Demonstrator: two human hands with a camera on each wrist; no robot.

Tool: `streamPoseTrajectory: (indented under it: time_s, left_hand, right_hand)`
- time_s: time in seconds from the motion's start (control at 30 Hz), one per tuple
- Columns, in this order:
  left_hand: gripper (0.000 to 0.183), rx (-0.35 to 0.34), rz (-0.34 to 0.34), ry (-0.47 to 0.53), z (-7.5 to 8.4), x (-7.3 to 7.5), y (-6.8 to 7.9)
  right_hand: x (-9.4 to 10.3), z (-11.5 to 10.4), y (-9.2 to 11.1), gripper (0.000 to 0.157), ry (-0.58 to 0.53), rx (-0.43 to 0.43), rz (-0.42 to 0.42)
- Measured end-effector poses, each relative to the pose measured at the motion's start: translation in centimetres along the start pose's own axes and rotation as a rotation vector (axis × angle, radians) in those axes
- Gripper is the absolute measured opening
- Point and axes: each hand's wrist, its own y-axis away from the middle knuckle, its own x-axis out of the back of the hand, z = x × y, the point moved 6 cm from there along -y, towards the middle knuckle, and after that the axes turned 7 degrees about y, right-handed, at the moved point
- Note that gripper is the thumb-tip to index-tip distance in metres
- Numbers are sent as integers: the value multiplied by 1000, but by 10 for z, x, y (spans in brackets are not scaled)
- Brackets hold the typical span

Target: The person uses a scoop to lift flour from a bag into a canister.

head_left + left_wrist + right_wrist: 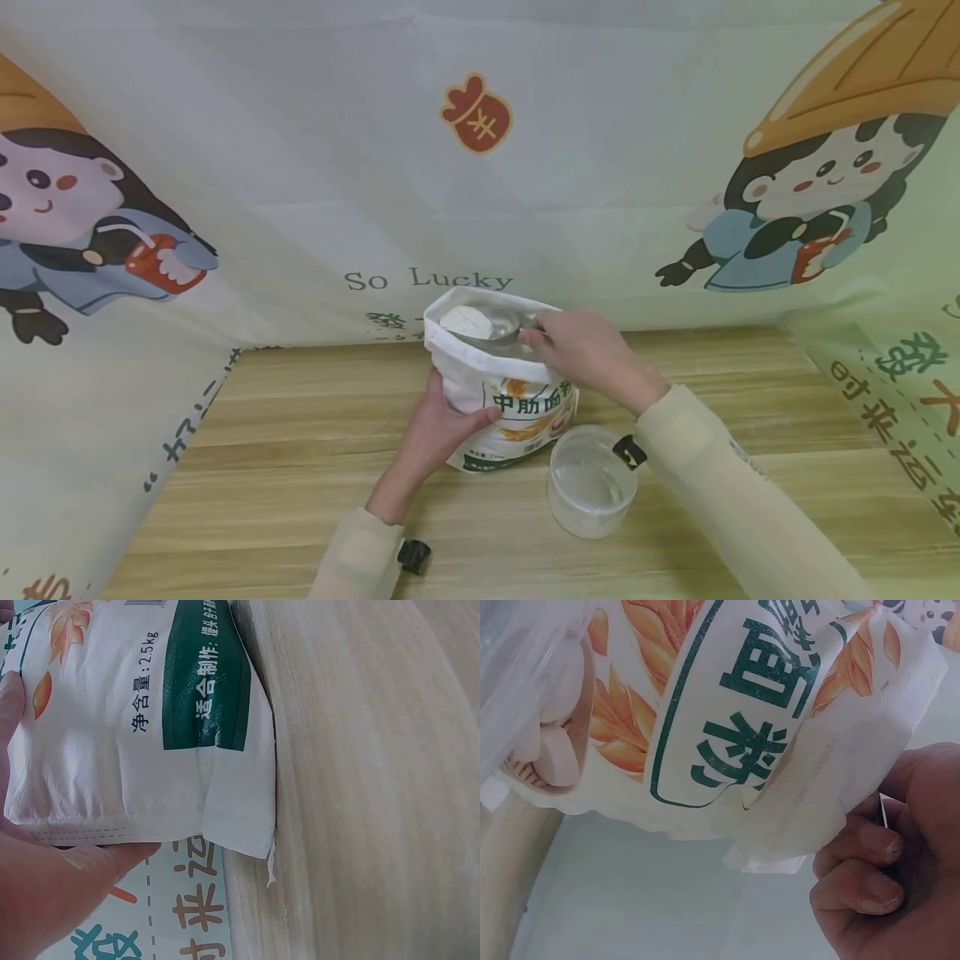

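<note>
A white bag of flour [468, 379] stands on the table with its top edge folded outward. My left hand [435, 427] grips the bag's left side, its thumb lying across the printed front. In the left wrist view that hand [56, 889] is at the bag's lower side [82, 765]. My right hand [588, 350] holds a metal scoop [507, 323] by its handle at the bag's mouth. White flour [465, 322] is heaped in the scoop. In the right wrist view the fingers [874, 889] curl round the handle, and the bag hides the scoop's bowl.
A clear round plastic container [587, 518] stands just right of the bag, below my right wrist. The wood-grain table [300, 467] is bordered by a printed cloth backdrop [315, 167] behind and at both sides.
</note>
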Motion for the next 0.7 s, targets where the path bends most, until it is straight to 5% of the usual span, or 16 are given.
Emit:
streamPoseTrajectory:
  time_s: [0.7]
  left_hand:
    - [101,2,-3,16,2,0,0]
  right_hand:
    - [11,19,18,31,-139,-32,37]
